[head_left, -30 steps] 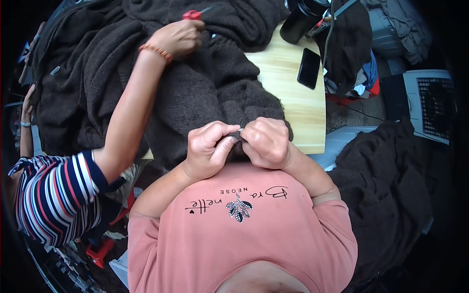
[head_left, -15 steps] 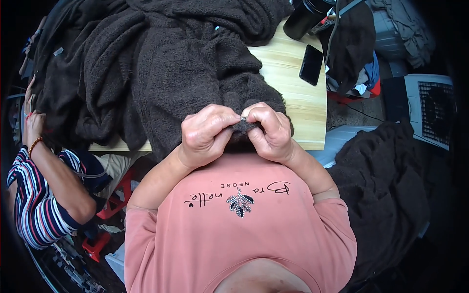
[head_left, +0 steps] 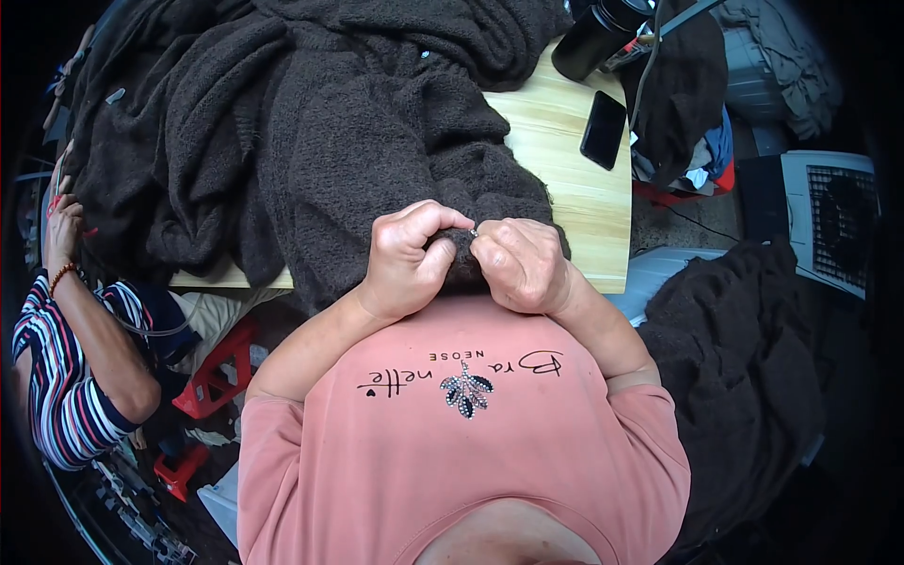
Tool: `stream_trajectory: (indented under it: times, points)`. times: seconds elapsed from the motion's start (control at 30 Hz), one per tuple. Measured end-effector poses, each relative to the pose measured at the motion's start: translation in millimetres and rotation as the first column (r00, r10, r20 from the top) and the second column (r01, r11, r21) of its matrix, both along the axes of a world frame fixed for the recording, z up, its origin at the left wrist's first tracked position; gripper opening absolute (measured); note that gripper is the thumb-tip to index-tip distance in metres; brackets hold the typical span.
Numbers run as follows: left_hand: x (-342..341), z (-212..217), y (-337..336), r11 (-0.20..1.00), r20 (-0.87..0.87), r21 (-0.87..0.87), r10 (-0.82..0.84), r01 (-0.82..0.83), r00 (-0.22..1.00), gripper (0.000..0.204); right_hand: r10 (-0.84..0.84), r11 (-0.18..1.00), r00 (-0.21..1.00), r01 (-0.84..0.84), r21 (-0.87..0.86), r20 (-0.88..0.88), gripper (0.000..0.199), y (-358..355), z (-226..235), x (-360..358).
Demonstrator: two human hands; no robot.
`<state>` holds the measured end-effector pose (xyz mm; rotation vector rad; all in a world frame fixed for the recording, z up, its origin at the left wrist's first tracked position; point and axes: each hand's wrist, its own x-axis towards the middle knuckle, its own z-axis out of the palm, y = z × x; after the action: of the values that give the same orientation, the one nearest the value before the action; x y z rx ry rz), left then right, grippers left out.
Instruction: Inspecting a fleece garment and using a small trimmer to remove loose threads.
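Dark brown, fuzzy knit fabric lies heaped over the table, its near edge drawn up close to my chest. My left hand is closed on that edge, the index finger reaching right to a small shiny metal piece. Just right of it, my right hand is curled with its knuckles up, gripping the same fabric edge. The metal piece sits between the fingertips of both hands, too small to tell its kind. My right fingers partly hide the fabric they hold.
A phone and a black tumbler stand on the wooden table's right side. More dark fabric is piled at right. At left, a co-worker's arm in a striped sleeve reaches to the fabric.
My right hand has turned over, its fingers curling down over the fabric edge. My left hand has shifted slightly right, its index finger now straighter. The co-worker's hand has moved a little.
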<state>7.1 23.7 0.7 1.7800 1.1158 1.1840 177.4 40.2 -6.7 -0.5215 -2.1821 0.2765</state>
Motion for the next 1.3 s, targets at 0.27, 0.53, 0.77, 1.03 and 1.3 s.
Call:
stream_trajectory:
  times: [0.27,0.53,0.77,1.03,1.3]
  points:
    - [-21.8,-16.2,18.8,0.975,-0.377,-0.192,0.029,-0.109,0.926,0.008,-0.428,0.879,0.904,0.414,-0.237,-0.008,0.024,26.8,-43.3,31.4]
    - [-11.3,-2.9,17.4,0.981,-0.222,-0.189,0.005,-0.048,0.975,0.007,-0.037,0.883,0.995,0.074,-0.464,0.088,0.03,19.4,8.6,4.1]
    - [-25.4,-4.3,18.5,0.979,-0.253,-0.191,0.016,-0.066,0.967,0.009,-0.155,0.792,0.986,0.084,-0.605,-0.066,0.006,20.4,-19.4,-2.4]
    - [-16.7,3.9,18.2,0.877,0.045,-0.477,-0.038,0.055,0.998,0.005,-0.081,0.858,0.982,-0.017,-0.513,-0.169,0.009,13.6,-16.1,-18.3]
    - [-31.2,3.8,14.4,0.789,0.357,-0.599,0.114,0.133,0.927,0.004,-0.16,0.866,0.982,0.092,-0.492,-0.099,0.025,20.8,-17.0,2.4]
